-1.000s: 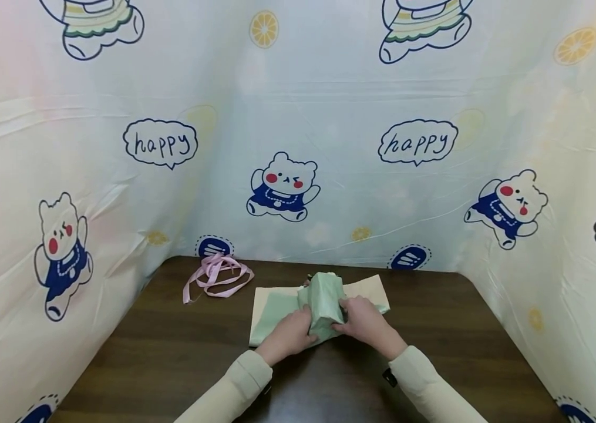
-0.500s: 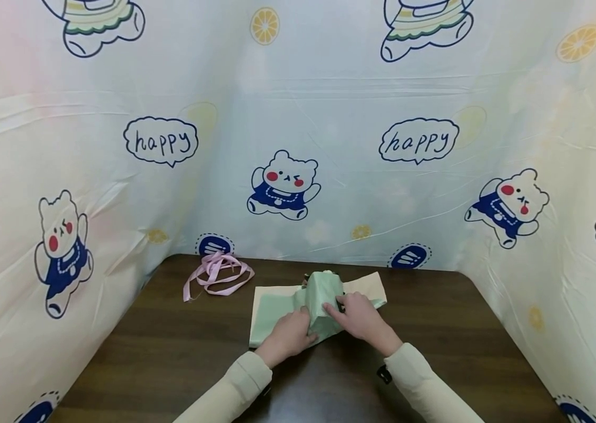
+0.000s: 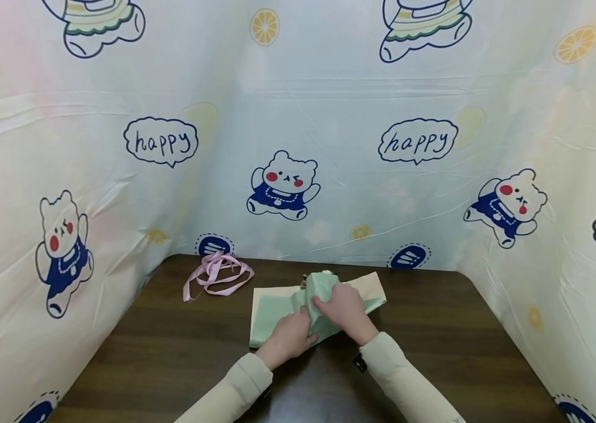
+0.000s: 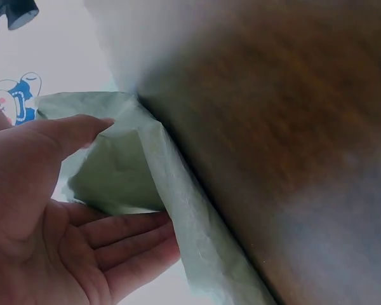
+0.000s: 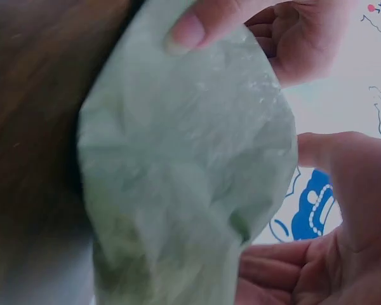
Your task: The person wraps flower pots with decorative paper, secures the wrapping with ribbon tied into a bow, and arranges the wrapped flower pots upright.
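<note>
Pale green wrapping paper [image 3: 271,320] with a cream border lies spread on the table, its middle folded up into a bundle. A small whitish flower head [image 3: 326,272] and some dark bits peek out at the bundle's far end. My left hand [image 3: 288,338] grips the near left side of the bundle, its thumb on the paper [image 4: 114,171] in the left wrist view. At the right side, my right hand [image 3: 347,308] holds the folded paper [image 5: 178,133] with thumb in front and fingers behind. Whatever is inside the bundle is hidden.
A loosely coiled pink ribbon [image 3: 217,275] lies at the table's far left corner. The dark wooden table [image 3: 181,352] is enclosed by a printed curtain [image 3: 340,194] at the back and both sides. A small black device [image 3: 360,363] sits at the right sleeve cuff.
My right hand has shifted left and over the bundle's front, its thumb now farther up the fold. The folded front looks flatter and narrower. The left hand stays in place.
</note>
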Motion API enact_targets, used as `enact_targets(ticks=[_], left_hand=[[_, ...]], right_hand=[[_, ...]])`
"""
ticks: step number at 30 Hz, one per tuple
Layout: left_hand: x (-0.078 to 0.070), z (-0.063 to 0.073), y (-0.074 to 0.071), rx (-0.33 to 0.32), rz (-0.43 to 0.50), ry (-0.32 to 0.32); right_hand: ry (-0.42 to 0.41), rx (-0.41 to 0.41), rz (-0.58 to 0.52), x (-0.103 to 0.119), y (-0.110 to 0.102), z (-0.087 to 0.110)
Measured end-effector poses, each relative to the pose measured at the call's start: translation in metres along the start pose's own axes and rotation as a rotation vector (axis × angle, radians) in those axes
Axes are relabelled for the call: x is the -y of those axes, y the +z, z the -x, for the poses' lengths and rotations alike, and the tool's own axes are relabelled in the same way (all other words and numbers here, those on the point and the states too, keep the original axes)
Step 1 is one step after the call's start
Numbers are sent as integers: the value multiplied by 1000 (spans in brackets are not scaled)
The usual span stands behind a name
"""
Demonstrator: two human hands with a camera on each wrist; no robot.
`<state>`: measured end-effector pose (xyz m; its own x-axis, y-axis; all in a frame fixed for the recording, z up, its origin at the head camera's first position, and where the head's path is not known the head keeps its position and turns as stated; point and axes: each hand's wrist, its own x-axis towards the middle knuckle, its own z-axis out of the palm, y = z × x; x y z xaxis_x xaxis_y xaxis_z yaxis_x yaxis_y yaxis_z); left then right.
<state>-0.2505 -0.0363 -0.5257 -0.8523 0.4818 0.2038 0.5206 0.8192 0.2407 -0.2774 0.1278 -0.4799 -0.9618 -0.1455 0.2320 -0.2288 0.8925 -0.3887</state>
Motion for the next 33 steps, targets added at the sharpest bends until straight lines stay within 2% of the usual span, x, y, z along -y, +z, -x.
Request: enact_targets(ticks=[9,13,20,24,30,33], left_hand=[[5,7,1,47,20,1],[7,10,-4,85,41,4],[11,14,-12,129,42,-6],[15,15,-14,169,37,-2],[21,14,-17,252,78,11],[23,13,-16,262,95,17]], right_hand=[[71,47,93,12,8,-6],[112,60,128,15,9,-7],[122,59,174,17,12,-10],[120,75,155,14,13,-11],[133,100,114,9,13,-13],[148,116,108,7,14,-14]])
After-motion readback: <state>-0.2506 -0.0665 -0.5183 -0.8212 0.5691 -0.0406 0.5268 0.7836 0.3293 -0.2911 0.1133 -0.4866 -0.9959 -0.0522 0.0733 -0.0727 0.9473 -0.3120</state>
